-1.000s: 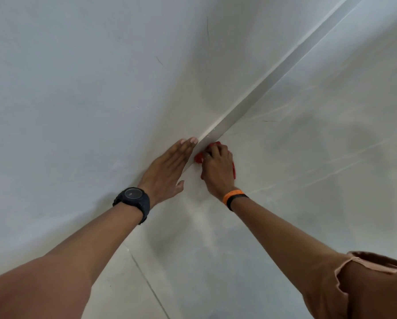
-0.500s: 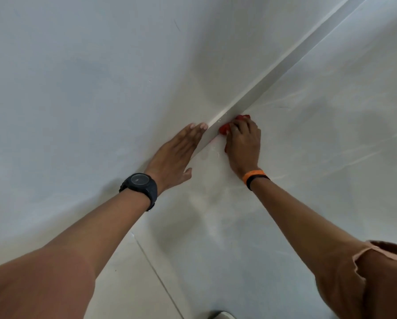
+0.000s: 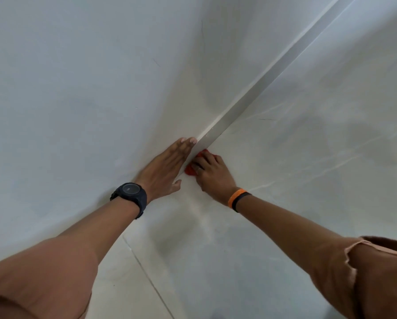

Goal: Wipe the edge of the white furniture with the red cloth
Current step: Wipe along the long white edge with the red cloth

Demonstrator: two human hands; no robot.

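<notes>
Your right hand [image 3: 212, 173] has slid back down the edge since half a second ago, fingers curling over the crumpled red cloth [image 3: 190, 169], pressing it against the smooth white furniture [image 3: 77, 88] edge; left hand [image 3: 165, 168] is lying flat, fingers released.

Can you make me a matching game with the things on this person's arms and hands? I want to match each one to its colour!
Things:
1. watch
2. cloth
3. wristband nearest the right hand
4. furniture

Colours:
A. orange
B. white
C. black
D. red

Pairs: 1-C, 2-D, 3-A, 4-B

Hint: the right hand presses the cloth against the furniture's edge, and the left hand lies flat on the furniture.
</notes>
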